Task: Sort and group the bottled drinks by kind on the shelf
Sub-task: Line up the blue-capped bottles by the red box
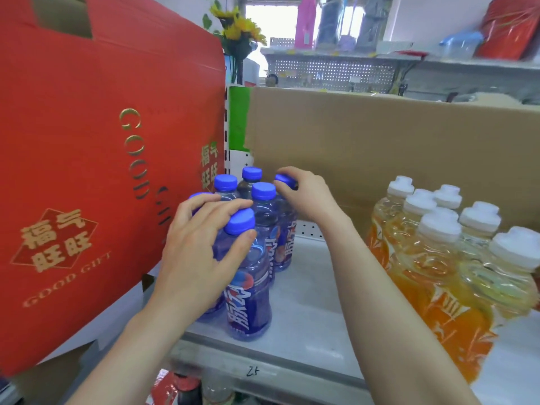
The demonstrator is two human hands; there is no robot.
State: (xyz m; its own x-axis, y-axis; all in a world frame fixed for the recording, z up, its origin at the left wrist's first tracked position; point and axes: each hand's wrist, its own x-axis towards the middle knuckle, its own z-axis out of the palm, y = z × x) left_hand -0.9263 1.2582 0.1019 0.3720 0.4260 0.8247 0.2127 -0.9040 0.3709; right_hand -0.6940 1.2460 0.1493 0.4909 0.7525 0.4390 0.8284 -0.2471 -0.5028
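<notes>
Left hand (198,252) grips the front bottle (248,290), right hand (306,194) the rear bottle (285,238).

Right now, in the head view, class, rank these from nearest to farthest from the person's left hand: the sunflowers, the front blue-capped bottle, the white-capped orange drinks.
1. The front blue-capped bottle, at the shelf front, gripped by the left hand.
2. The white-capped orange drinks, on the shelf's right side.
3. The sunflowers, far back, behind the shelf.

Six blue-capped purple bottles (248,302) stand upright, clustered just right of the red box (87,171); white-capped orange bottles (438,273) stand farther right.
</notes>
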